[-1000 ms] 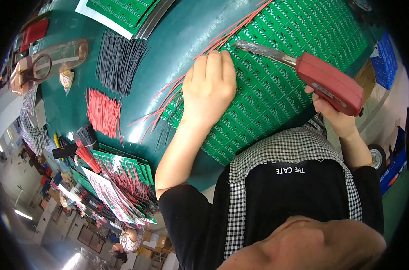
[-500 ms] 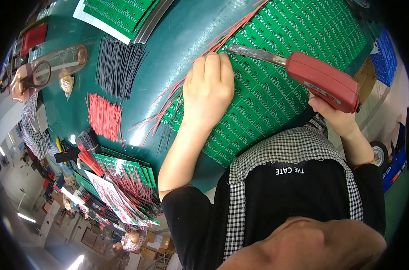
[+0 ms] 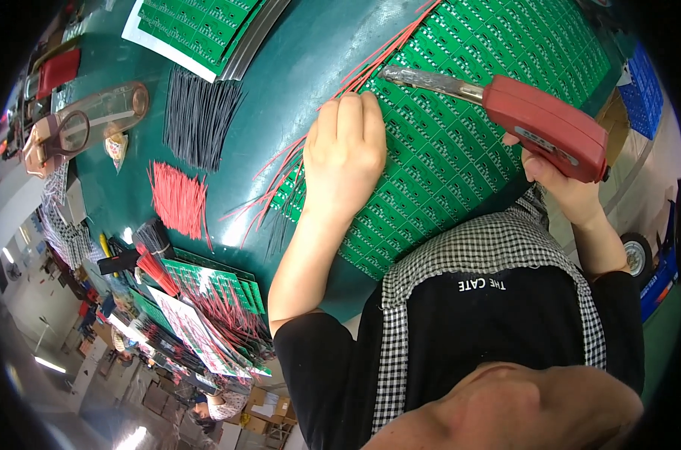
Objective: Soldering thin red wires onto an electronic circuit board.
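Note:
A broad panel of green circuit boards [image 3: 445, 161] spreads across the table in front of me. Along its far left edge lies a row of thin red wires [image 3: 391, 51]. My left hand [image 3: 345, 154] rests over these wires and the panel's edge, its fingers bent and pressed together. Its fingertips point down and away, so what they pinch is hidden. Held by its grip in my right hand [image 3: 558, 184] is a red soldering gun [image 3: 546, 124]. Its metal barrel points left, and the tip hovers close to the wires, just beyond my left fingers. Whether the tip touches a board I cannot tell.
Black wires [image 3: 199, 120] and shorter red wires [image 3: 178, 199] lie in bunches on the green table [image 3: 273, 97]. More circuit panels [image 3: 198, 30] are stacked at the far left. Scissors [image 3: 74, 131] lie at the left. Wired boards [image 3: 213, 289] stand near my left elbow.
The soldering gun and my right hand have shifted slightly right, and the barrel's tip has risen a little in the picture. My left hand has edged slightly left, still over the wires.

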The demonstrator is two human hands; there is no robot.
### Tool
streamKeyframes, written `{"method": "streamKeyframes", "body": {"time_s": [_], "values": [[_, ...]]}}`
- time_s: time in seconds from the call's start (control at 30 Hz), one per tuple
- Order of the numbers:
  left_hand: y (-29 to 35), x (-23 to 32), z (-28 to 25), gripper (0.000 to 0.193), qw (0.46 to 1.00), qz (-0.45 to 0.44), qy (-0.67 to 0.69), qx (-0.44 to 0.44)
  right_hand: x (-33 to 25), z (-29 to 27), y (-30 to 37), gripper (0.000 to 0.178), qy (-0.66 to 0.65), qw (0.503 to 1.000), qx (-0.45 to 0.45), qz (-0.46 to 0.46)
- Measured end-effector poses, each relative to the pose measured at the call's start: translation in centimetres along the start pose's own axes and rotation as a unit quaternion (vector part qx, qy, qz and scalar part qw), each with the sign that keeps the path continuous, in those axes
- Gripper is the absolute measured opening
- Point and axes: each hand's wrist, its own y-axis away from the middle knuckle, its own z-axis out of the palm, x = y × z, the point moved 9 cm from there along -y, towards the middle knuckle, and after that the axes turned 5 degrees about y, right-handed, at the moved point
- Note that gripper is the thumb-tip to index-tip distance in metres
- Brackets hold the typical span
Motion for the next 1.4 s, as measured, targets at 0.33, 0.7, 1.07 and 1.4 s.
{"method": "streamKeyframes", "body": {"time_s": [0.33, 0.7, 1.07, 1.4], "values": [[-0.1, -0.2, 0.0, 0.025, 1.0, -0.01, 0.016, -0.011, 0.8, 0.0, 0.3, 0.036, 0.045, 0.999, -0.013, 0.012], [0.1, 0.0, -0.1, 0.026, 1.0, 0.002, 0.019, -0.012, 0.0, 0.5, 0.0, 0.026, 0.102, 0.995, -0.005, -0.013], [-0.2, 0.0, -0.1, 0.026, 1.0, 0.004, 0.014, -0.016, -0.3, -0.4, 0.1, 0.036, 0.006, 1.0, 0.012, 0.014], [0.1, 0.0, 0.1, 0.027, 1.0, 0.005, 0.004, -0.02, 1.1, -0.1, 0.0, 0.032, -0.022, 0.995, -0.004, 0.094]]}}
